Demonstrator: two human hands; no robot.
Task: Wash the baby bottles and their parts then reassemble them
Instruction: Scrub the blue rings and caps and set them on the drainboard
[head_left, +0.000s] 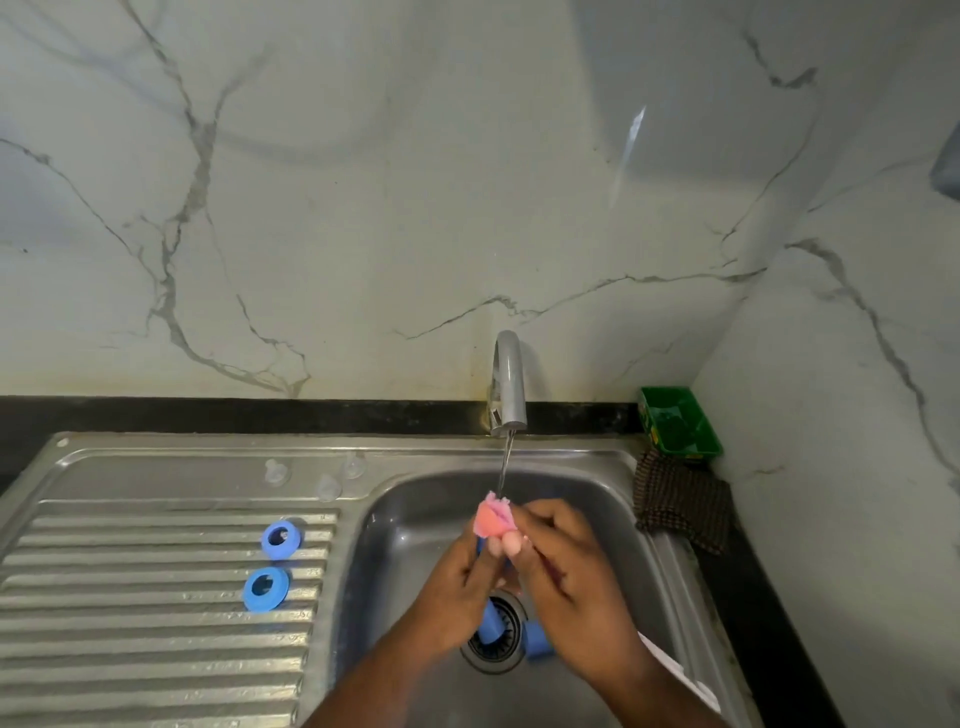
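Both hands meet at lower centre of frame over the sink (405, 519): left hand (457, 587) and right hand (566, 587) pinch a pink sponge (493, 517) at the fingertips, under the water stream (505, 462) from the tap (509, 384). Two blue bottle parts (491, 623) lie in the basin at the drain (493, 642), partly hidden by the hands. Left of centre on the drainboard: two blue rings (281, 539), three clear teats (329, 486) above them. Green tray (679, 423) and checked cloth (680, 506) on the counter (753, 597), right.
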